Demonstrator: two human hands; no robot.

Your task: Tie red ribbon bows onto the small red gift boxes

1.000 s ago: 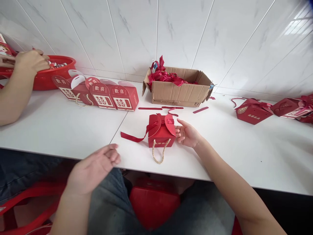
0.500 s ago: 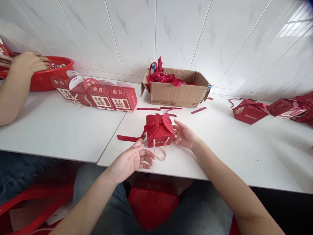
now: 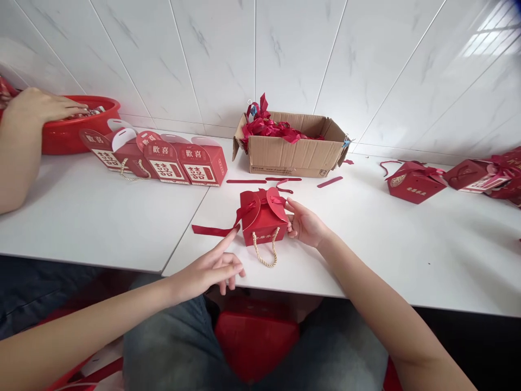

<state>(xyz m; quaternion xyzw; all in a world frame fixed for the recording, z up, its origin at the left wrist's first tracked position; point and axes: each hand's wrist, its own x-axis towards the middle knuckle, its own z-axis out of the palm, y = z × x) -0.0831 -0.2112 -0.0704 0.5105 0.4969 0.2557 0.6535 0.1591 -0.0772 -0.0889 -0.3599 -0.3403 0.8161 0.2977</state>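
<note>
A small red gift box (image 3: 264,221) stands on the white table in front of me. Its rounded top flaps are folded together, with a red ribbon (image 3: 212,230) threaded through them and one tail lying out to the left. A twisted gold cord handle (image 3: 264,262) hangs down at the front. My right hand (image 3: 306,224) is at the box's right side, thumb by the ribbon, fingers curled against the wall and partly hidden. With its index finger stretched to the lower left side of the box, near the ribbon, my left hand (image 3: 217,266) is otherwise loosely spread and holds nothing.
Behind the box stands a cardboard carton (image 3: 288,155) of red ribbons, with ribbon strips (image 3: 246,181) before it. Several red boxes (image 3: 163,163) line up at left; finished-looking boxes (image 3: 417,183) sit at right. Another person's hand (image 3: 44,104) reaches over a red basin (image 3: 81,133).
My left hand has turned palm down, its index finger now extended toward the box. My right fingers have curled closer against the side. The box is turned slightly. The other person's hand has shifted left.
</note>
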